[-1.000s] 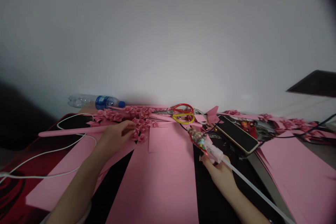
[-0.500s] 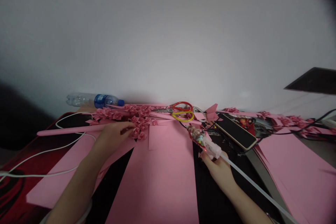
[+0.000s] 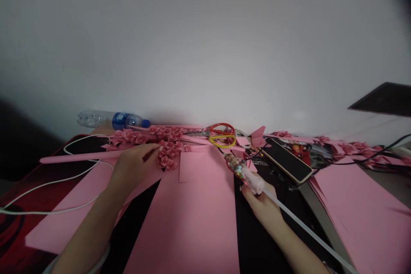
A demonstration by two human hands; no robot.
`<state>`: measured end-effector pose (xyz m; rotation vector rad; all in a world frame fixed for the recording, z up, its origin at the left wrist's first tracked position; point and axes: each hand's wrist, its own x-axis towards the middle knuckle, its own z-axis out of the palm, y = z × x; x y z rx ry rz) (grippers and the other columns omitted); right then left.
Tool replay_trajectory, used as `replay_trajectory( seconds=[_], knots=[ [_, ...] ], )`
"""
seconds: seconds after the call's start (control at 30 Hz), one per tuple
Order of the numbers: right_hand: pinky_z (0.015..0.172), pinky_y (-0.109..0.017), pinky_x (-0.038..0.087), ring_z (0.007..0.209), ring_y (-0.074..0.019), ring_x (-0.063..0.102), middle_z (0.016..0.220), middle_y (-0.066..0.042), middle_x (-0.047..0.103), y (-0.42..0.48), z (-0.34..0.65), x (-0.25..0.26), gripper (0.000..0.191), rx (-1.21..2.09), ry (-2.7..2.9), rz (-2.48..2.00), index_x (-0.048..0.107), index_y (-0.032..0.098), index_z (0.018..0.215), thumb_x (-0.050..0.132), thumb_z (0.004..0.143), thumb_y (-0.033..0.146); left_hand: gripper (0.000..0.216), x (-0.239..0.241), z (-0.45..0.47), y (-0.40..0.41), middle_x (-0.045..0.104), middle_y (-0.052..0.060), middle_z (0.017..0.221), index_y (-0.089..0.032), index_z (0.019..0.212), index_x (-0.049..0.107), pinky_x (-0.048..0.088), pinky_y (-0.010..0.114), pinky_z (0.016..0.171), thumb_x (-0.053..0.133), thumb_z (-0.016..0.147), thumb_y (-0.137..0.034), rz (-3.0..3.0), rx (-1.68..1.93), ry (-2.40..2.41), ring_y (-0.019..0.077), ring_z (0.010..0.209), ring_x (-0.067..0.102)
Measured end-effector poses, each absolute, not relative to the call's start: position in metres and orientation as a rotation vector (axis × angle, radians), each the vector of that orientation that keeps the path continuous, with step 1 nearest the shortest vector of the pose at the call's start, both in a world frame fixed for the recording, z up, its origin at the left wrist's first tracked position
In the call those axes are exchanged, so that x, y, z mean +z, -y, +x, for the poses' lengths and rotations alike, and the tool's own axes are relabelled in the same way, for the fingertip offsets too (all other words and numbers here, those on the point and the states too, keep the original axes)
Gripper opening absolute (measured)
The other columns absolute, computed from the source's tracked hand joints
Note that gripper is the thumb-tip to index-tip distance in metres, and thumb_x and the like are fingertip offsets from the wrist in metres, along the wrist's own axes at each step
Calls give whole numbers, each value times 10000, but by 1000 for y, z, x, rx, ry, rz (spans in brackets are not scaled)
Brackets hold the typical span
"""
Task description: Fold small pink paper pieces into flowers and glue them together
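Note:
My left hand (image 3: 132,165) is closed round a long pink rolled-paper stem (image 3: 80,157), which sticks out to the left. Beside its fingertips are pink paper roses (image 3: 168,154); whether these join the held stem I cannot tell. My right hand (image 3: 263,201) grips a decorated hot glue gun (image 3: 245,175), its nozzle pointing up and left, a small red light glowing on it. A long whitish glue stick (image 3: 308,224) runs out of its back. Between the hands lies a pink paper sheet (image 3: 195,222), with a smaller pink piece (image 3: 192,167) on top.
Scissors (image 3: 221,140) with red and yellow handles lie at the back, near a phone (image 3: 287,160). A plastic bottle (image 3: 112,120) rests on its side by the wall (image 3: 205,43). White cable (image 3: 48,186) loops at left; more pink sheets (image 3: 362,209) are stacked at right.
My left hand and the paper stem have shifted slightly left. The glue gun in my right hand has also moved a little left. The whole view has drifted slightly.

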<state>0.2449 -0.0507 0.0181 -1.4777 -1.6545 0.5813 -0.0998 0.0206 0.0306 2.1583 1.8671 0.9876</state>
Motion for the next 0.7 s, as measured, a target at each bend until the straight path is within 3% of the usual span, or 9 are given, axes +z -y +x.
replay_trajectory(
  seconds=[0.1, 0.33, 0.5, 0.7],
  knots=[
    [693, -283, 555, 758, -224, 698, 903, -55, 745, 48, 248, 16, 287, 596, 1760, -1448, 699, 166, 1044, 570, 792, 216, 266, 32, -91, -17, 783, 44, 946, -245, 934, 729, 552, 355, 782, 513, 888, -393, 2191, 1036, -1788, 261, 831, 721],
    [904, -407, 532, 1025, -272, 688, 1154, -97, 731, 44, 263, 19, 477, 414, 2091, -1559, 660, 204, 1173, 568, 712, 127, 266, 24, -62, -10, 757, 52, 864, -226, 911, 737, 551, 337, 744, 500, 896, -345, 2345, 682, -1443, 232, 809, 682],
    [927, -395, 509, 1034, -250, 679, 1152, -82, 726, 44, 272, 33, 519, 451, 2236, -1559, 651, 214, 1185, 539, 701, 66, 228, 12, -47, -7, 718, 89, 1093, -230, 1030, 714, 549, 426, 912, 550, 877, -277, 2374, 756, -1323, 277, 1052, 648],
    [922, -389, 501, 1034, -256, 667, 1132, -93, 716, 43, 274, 38, 486, 473, 2299, -1592, 654, 200, 1156, 548, 706, 51, 368, -1, -38, 1, 578, 97, 1375, -262, 1215, 618, 438, 462, 1105, 579, 855, -200, 2406, 741, -1203, 286, 1323, 495]
  ],
)
